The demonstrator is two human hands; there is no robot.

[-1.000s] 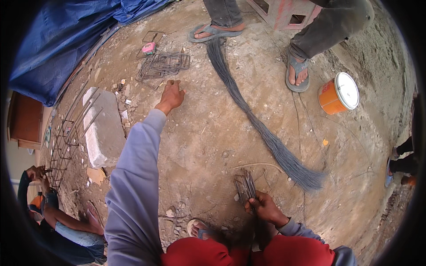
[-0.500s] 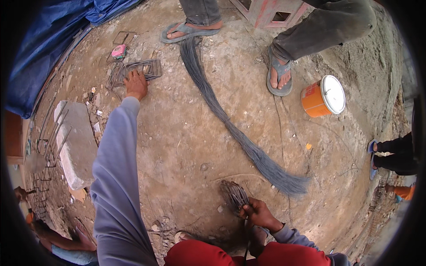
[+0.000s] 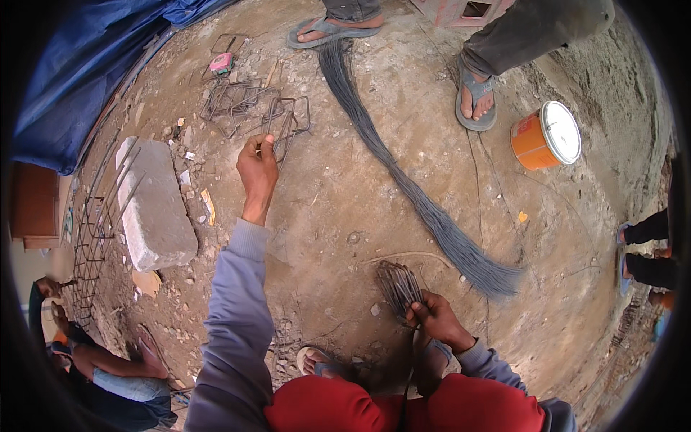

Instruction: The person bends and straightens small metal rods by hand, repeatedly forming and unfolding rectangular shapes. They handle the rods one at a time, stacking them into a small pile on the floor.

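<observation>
My left hand (image 3: 258, 167) is stretched far forward and grips one bent steel stirrup (image 3: 286, 121), lifting it off a loose pile of rectangular stirrups (image 3: 234, 101) on the dirt. My right hand (image 3: 433, 315) stays close to my body, closed around a stack of stirrups (image 3: 399, 286) standing on edge on the ground. A long grey bundle of binding wire (image 3: 403, 180) lies diagonally between the two hands, fanning out near my right hand.
A grey concrete block (image 3: 152, 205) lies at left beside a rebar cage (image 3: 93, 230). An orange bucket with a white lid (image 3: 547, 135) stands at right. Another person's sandalled feet (image 3: 475, 97) stand at the top. A seated person (image 3: 108, 374) is at lower left. A blue tarp (image 3: 86, 65) covers the upper left.
My left hand has closed on a stirrup in the far pile and raised it. The view has tilted down. My right hand has kept its hold on the stack.
</observation>
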